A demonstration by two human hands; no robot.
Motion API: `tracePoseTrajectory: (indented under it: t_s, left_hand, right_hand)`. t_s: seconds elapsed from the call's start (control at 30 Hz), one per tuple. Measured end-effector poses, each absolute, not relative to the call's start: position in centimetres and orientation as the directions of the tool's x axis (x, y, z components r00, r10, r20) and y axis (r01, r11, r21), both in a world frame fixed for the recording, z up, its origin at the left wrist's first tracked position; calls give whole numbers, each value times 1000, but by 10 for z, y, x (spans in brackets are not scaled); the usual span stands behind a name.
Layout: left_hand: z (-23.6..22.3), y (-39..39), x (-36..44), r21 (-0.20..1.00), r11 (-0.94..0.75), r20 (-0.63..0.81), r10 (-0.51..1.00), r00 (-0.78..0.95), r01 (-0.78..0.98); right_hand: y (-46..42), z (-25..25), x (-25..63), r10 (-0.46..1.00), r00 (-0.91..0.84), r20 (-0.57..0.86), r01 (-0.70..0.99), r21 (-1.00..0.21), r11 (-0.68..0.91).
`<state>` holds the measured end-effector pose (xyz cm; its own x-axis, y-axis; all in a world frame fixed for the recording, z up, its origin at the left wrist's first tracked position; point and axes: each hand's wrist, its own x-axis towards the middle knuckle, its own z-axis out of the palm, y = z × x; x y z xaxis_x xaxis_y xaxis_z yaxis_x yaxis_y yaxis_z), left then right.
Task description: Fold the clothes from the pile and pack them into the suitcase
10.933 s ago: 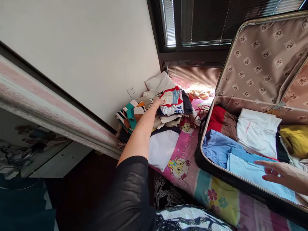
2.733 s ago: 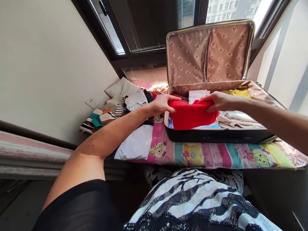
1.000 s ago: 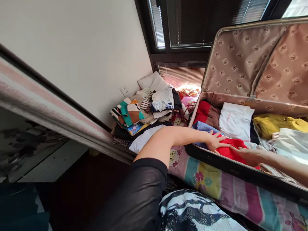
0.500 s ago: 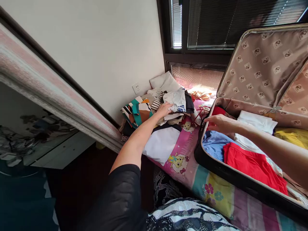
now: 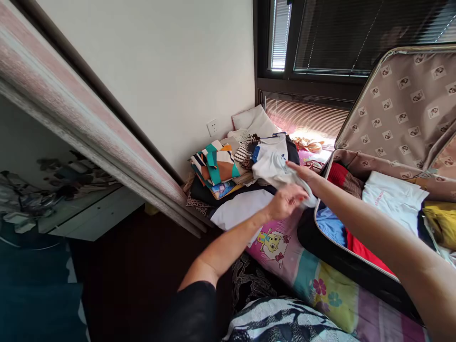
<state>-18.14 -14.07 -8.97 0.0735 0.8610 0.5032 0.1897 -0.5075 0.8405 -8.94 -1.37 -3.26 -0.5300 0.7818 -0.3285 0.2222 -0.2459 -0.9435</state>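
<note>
A thin white garment (image 5: 272, 168), blurred by motion, is lifted off the front of a clothes pile and stretches toward the suitcase. My left hand (image 5: 288, 200) is closed on its near edge, with red showing at the fingertips. Just above and to the right, my right hand (image 5: 307, 176) is at the garment's far side and seems to grip it, though its fingers are partly hidden. Underneath and behind lie a white garment with blue trim (image 5: 272, 145), striped cloth (image 5: 243, 151) and a folded teal, orange and brown piece (image 5: 218, 164).
An open black suitcase (image 5: 331, 247) on the right holds red cloth (image 5: 366, 249), blue cloth (image 5: 330, 223), a white folded piece (image 5: 394, 197) and yellow cloth (image 5: 440, 218). A white garment (image 5: 242, 211) lies on the patterned bedding (image 5: 302, 266). A wall and curtain (image 5: 107, 137) stand left.
My left hand has pulled the white garment off the pile toward me and to the right. My right hand has moved from the suitcase edge to the garment. The view has turned slightly left.
</note>
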Motion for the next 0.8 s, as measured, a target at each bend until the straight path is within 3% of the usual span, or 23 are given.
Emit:
tracePoseTrajectory:
  t_s: [0.03, 0.1, 0.2, 0.33, 0.5, 0.63, 0.8]
  left_hand:
    - [-102, -159, -168, 862, -491, 484, 871, 82, 124]
    - [-128, -189, -154, 928, -366, 359, 929, -87, -74]
    - [-160, -222, -157, 869, -174, -1, 936, -353, -464]
    - [-168, -248, -174, 754, -49, -126, 968, -217, -656]
    - [-135, -258, -167, 778, -30, -187, 943, -276, -627]
    - [-110, -260, -141, 844, -18, -95, 978, -183, -536]
    - [-92, -265, -113, 958, -60, 47, 997, -53, -281]
  right_hand:
    - [-24, -33, -91, 775, -524, -353, 230, -935, -270]
    - [-50, -31, -87, 731, -564, -384, 185, -921, -342]
    - [-94, -20, -63, 620, -722, -309, 31, -909, -417]
    - [-149, -25, -12, 570, -787, -236, -3, -922, -387]
    - [-191, -84, 48, 732, -639, -235, 48, -962, -268]
    - [-207, -109, 79, 796, -603, -54, 99, -995, 7]
    - [-216, -89, 96, 837, -516, 183, 87, -960, 264]
